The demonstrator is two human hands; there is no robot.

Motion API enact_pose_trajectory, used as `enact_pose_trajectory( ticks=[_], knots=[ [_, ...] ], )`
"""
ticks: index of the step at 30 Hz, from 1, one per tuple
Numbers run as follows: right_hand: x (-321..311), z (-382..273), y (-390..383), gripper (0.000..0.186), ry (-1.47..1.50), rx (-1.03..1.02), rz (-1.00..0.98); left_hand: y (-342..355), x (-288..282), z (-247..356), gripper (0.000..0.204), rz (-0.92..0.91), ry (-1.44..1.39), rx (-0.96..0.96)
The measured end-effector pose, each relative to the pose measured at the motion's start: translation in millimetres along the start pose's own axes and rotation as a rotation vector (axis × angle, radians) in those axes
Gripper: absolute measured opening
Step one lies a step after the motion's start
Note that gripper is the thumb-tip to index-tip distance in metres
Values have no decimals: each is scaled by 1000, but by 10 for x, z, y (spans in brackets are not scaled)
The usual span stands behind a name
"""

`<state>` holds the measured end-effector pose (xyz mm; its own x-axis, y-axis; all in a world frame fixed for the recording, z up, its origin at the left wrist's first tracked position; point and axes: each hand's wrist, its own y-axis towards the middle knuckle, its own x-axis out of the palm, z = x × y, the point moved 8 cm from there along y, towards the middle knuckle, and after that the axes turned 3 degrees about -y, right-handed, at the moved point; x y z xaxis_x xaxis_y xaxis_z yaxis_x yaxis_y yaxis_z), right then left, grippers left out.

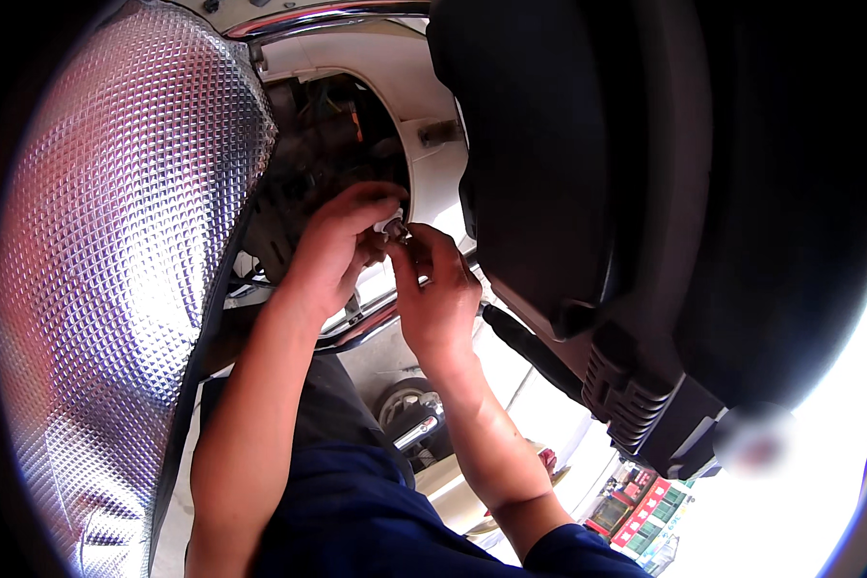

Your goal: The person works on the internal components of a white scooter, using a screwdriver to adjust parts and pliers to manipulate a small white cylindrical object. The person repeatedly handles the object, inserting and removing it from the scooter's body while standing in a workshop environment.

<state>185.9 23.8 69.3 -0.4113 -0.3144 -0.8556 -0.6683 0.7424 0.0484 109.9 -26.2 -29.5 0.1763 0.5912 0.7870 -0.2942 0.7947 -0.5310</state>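
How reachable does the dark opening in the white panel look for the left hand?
Probably yes: the left hand overlaps the lower part of the dark opening in view, and nothing visible blocks it, though it and the right hand appear occupied gripping a small pale part.

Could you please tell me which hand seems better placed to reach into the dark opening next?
Left, probably: the left hand appears nearer the dark opening, while the right hand sits lower and farther right. Both hold a small part.
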Motion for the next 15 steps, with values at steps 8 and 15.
enact_pose_trajectory(
  ticks=[8, 15],
  knots=[
    [75, -43, 2, 22, 3, 77, -13, 212, 11, -24, 48, -7, 275, 120],
    [85, -78, 101, 17, -31, 23, 38, 247, -31, -79, 44, 75, 146, 176]
  ],
)
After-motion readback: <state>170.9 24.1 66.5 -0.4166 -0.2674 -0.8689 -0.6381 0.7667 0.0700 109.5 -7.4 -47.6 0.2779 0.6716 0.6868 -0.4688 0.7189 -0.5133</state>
